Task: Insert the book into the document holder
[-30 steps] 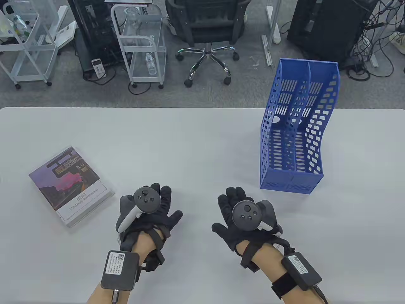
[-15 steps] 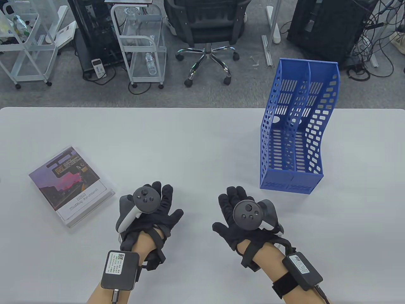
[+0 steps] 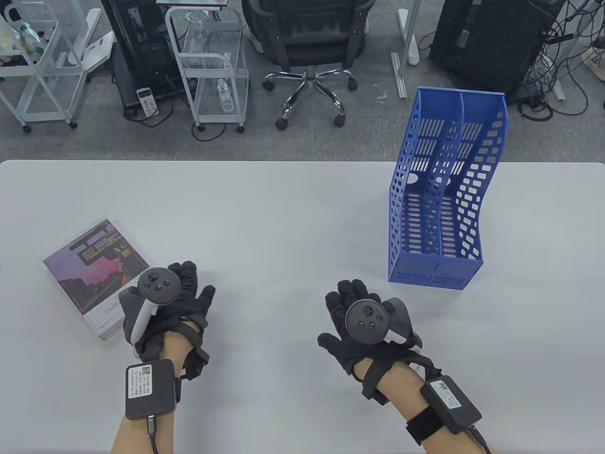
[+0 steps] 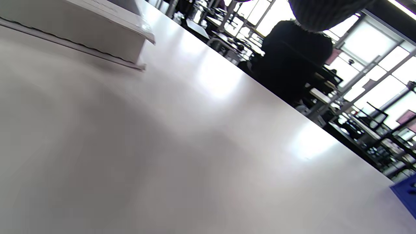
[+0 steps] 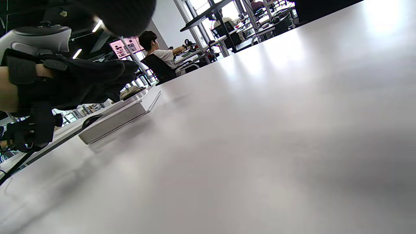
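A book [image 3: 92,274] with a purple and pink cover lies flat at the table's left; its white page edge shows in the left wrist view [image 4: 81,29] and the right wrist view [image 5: 113,122]. My left hand [image 3: 182,288] hovers over the book's right corner, fingers spread, holding nothing. It also shows in the right wrist view [image 5: 74,81]. My right hand [image 3: 342,302] lies flat and empty at the front middle. A blue perforated document holder [image 3: 442,198] with two slots stands upright at the right, beyond my right hand.
The white table [image 3: 283,213] stretches between book and holder. Behind its far edge are an office chair [image 3: 307,38], white trolleys [image 3: 212,61] and cables on the floor. A blue corner of the holder shows in the left wrist view [image 4: 406,195].
My left hand has moved left and a little forward, from the front middle to the book's right corner. My right hand has stayed put.
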`<state>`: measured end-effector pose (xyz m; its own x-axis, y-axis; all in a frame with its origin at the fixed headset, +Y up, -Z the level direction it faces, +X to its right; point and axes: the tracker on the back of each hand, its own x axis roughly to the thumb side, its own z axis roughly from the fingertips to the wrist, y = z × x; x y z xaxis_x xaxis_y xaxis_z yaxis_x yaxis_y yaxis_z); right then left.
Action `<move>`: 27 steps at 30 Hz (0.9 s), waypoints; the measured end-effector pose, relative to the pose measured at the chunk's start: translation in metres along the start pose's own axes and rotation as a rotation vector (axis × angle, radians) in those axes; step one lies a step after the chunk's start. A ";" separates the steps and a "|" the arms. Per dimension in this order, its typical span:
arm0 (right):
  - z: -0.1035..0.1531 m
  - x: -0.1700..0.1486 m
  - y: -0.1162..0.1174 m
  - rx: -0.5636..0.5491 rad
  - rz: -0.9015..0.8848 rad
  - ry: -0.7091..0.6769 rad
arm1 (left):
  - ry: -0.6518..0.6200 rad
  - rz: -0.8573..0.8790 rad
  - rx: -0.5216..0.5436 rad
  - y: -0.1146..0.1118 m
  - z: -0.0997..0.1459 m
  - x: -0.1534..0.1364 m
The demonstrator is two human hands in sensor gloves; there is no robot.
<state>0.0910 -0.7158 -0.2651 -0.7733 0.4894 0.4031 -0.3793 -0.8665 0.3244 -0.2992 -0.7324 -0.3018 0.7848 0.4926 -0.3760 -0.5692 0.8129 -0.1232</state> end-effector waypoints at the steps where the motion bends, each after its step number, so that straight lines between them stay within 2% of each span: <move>1: 0.000 0.000 0.001 0.004 0.001 0.001 | 0.038 -0.014 0.053 0.004 -0.004 -0.011; 5: -0.001 -0.001 0.004 0.021 0.038 0.006 | 0.180 -0.187 0.140 0.010 -0.017 -0.050; 7: -0.001 -0.001 0.005 0.032 0.041 0.009 | 0.235 -0.203 0.146 0.009 -0.019 -0.063; 11: -0.003 -0.003 0.007 0.048 0.033 0.017 | 0.313 -0.156 0.016 -0.001 -0.022 -0.073; 13: -0.003 -0.004 0.007 0.052 0.035 0.021 | 0.300 -0.159 0.027 -0.001 -0.022 -0.069; 19: -0.003 -0.005 0.007 0.059 0.028 0.024 | 0.217 -0.130 -0.067 -0.011 -0.020 -0.047; 27: -0.003 -0.004 0.007 0.070 0.024 0.019 | 0.009 -0.226 -0.254 -0.047 -0.012 0.006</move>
<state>0.0902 -0.7247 -0.2667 -0.7913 0.4663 0.3954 -0.3248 -0.8686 0.3743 -0.2713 -0.7716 -0.3095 0.8967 0.3046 -0.3211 -0.4244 0.7974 -0.4290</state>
